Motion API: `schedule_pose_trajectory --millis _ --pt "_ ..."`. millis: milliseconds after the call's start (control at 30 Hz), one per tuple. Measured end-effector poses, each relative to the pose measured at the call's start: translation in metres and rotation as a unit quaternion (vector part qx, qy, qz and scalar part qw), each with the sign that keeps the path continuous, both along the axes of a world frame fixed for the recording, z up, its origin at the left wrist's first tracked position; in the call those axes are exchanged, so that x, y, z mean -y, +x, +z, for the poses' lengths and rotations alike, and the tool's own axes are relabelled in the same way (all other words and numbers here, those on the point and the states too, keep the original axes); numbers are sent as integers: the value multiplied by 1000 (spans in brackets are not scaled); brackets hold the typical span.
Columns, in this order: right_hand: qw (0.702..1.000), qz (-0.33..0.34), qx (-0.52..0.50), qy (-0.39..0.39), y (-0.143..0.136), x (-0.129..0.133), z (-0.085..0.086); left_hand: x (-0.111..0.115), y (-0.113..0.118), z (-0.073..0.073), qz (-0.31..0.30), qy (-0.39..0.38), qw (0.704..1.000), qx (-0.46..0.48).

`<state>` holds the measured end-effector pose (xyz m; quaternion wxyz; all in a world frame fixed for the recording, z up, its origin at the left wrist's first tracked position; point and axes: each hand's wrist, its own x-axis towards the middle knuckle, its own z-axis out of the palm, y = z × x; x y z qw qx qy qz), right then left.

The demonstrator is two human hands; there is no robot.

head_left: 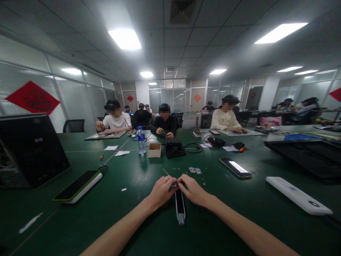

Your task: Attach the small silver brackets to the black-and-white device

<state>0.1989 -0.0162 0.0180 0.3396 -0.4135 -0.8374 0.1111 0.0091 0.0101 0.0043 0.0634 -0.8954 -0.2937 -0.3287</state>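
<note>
A slim, pen-shaped device (180, 209) with white sides, a black face and a grey near end points toward me at the middle of the green table. My left hand (163, 191) is closed at its far end, thumb and fingers pinched together. From the other side my right hand (194, 191) pinches the same end, its fingertips meeting those of the left. The fingers cover that end, so any small part between them is hidden. Just beyond the hands lie small silvery plates (195, 170) and tiny scraps.
A phone (236, 168) and a white handheld device (298, 195) lie to the right. On the left are a green-edged device (77, 186) and a black computer case (32, 151). A water bottle (141, 141) and a small cardboard box (154, 150) stand ahead. Several people work across the table.
</note>
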Motion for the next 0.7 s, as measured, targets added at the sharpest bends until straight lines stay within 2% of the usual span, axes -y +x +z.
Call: schedule_pose_trajectory --millis 233,700 --pt "999 -9 -33 -10 -3 0 -4 -2 1 -1 -27 70 997 24" --pt "998 -42 -50 3 -5 -2 -5 -5 -3 3 -46 140 989 -3"
